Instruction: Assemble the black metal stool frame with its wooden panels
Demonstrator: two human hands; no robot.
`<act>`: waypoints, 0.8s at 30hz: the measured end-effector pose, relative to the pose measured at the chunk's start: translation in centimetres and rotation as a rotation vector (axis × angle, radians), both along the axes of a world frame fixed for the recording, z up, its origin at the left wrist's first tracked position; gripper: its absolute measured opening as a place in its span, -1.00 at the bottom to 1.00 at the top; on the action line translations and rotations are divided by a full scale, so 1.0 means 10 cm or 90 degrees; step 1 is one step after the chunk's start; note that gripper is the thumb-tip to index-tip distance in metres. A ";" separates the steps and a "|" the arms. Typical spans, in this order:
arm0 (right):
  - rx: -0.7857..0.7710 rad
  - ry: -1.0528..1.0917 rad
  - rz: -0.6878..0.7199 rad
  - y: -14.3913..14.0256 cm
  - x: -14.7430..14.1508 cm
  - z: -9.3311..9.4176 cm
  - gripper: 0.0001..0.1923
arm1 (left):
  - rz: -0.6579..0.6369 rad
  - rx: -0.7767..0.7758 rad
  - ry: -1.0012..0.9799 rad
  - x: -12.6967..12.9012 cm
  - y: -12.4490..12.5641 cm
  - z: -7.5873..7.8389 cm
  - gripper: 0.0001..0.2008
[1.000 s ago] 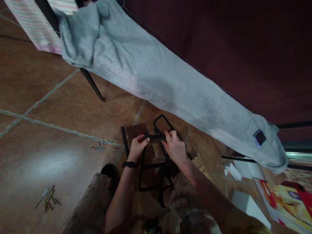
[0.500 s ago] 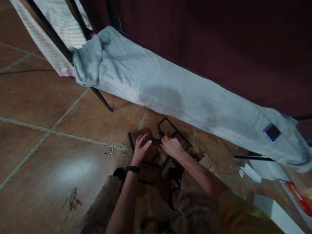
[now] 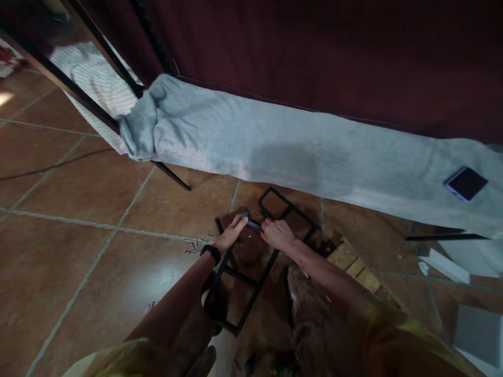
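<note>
A black metal frame (image 3: 251, 290) with crossbars lies on the tiled floor between my legs. My left hand (image 3: 231, 236), with a black wristband, and my right hand (image 3: 277, 234) both grip the frame's far top bar (image 3: 253, 225), one at each end. A second black frame (image 3: 288, 212) lies just behind my hands. A brown board (image 3: 247, 248) shows through the near frame, below my hands.
A grey cloth (image 3: 298, 157) lies draped along the dark red wall, with a phone (image 3: 466, 183) on its right end. Loose screws (image 3: 194, 247) lie left of my hand. A wooden slat piece (image 3: 353, 262) and white parts (image 3: 446, 264) sit to the right.
My view has tilted and swung, so the cloth now runs more level. Both hands stay on the frame's top bar; the frame now lies flatter and reaches toward my legs.
</note>
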State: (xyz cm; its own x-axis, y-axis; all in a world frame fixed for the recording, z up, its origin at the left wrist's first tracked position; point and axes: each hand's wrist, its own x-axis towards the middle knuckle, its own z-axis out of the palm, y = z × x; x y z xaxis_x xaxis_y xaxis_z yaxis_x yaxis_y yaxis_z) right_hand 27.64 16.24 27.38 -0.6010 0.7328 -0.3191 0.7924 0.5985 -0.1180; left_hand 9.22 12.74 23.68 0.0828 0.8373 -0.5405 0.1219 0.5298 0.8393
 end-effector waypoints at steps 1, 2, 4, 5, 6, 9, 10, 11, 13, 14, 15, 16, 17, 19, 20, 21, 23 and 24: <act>0.006 -0.004 -0.015 0.01 0.07 0.02 -0.67 | 0.000 0.018 0.005 0.08 0.05 -0.01 -0.35; 0.010 -0.013 -0.033 0.02 0.15 0.03 -0.67 | -0.006 0.032 0.007 0.17 0.10 -0.01 -0.36; 0.010 -0.029 -0.062 0.04 0.29 0.06 -0.68 | -0.036 0.043 0.004 0.32 0.21 -0.02 -0.36; 0.010 -0.033 -0.073 0.04 0.35 0.07 -0.68 | -0.055 0.043 0.001 0.38 0.25 -0.03 -0.35; 0.010 -0.033 -0.082 0.04 0.40 0.06 -0.68 | -0.074 0.044 -0.002 0.43 0.30 -0.03 -0.35; 0.000 -0.024 -0.108 0.02 0.51 -0.01 -0.69 | -0.116 0.039 0.011 0.53 0.39 -0.07 -0.36; -0.005 -0.022 -0.119 0.01 0.54 -0.04 -0.68 | -0.123 0.036 0.018 0.55 0.41 -0.08 -0.36; -0.010 -0.020 -0.130 0.00 0.56 -0.08 -0.68 | -0.126 0.033 0.023 0.57 0.42 -0.10 -0.36; -0.023 -0.022 -0.150 -0.02 0.58 -0.12 -0.66 | -0.123 0.026 0.028 0.59 0.45 -0.11 -0.35; -0.029 -0.022 -0.159 -0.03 0.59 -0.13 -0.65 | -0.122 0.021 0.029 0.59 0.46 -0.10 -0.34; -0.035 -0.023 -0.165 -0.03 0.59 -0.12 -0.65 | -0.123 0.015 0.030 0.58 0.48 -0.09 -0.32; -0.041 -0.022 -0.168 -0.03 0.58 -0.10 -0.65 | -0.127 0.010 0.033 0.57 0.49 -0.07 -0.30; -0.047 -0.020 -0.167 -0.02 0.57 -0.08 -0.65 | -0.132 0.007 0.037 0.55 0.50 -0.05 -0.27; -0.049 -0.014 -0.167 0.01 0.53 -0.04 -0.66 | -0.140 0.010 0.046 0.51 0.53 0.00 -0.24; -0.048 -0.010 -0.167 0.02 0.51 -0.02 -0.67 | -0.141 0.014 0.051 0.48 0.53 0.01 -0.25; -0.047 -0.006 -0.167 0.02 0.49 -0.01 -0.68 | -0.142 0.018 0.054 0.47 0.54 0.02 -0.26; -0.038 0.007 -0.169 0.02 0.45 -0.02 -0.68 | -0.137 0.022 0.051 0.43 0.53 0.02 -0.31; -0.035 0.014 -0.168 0.01 0.43 -0.03 -0.68 | -0.132 0.023 0.048 0.42 0.53 0.01 -0.33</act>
State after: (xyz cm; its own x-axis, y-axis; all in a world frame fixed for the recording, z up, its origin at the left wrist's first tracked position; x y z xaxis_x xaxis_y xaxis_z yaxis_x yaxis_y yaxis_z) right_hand 31.93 16.38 27.04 -0.3980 0.8470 -0.3524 0.9173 0.3629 -0.1638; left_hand 13.43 18.01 23.77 0.2157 0.8256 -0.5214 0.2880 0.4564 0.8419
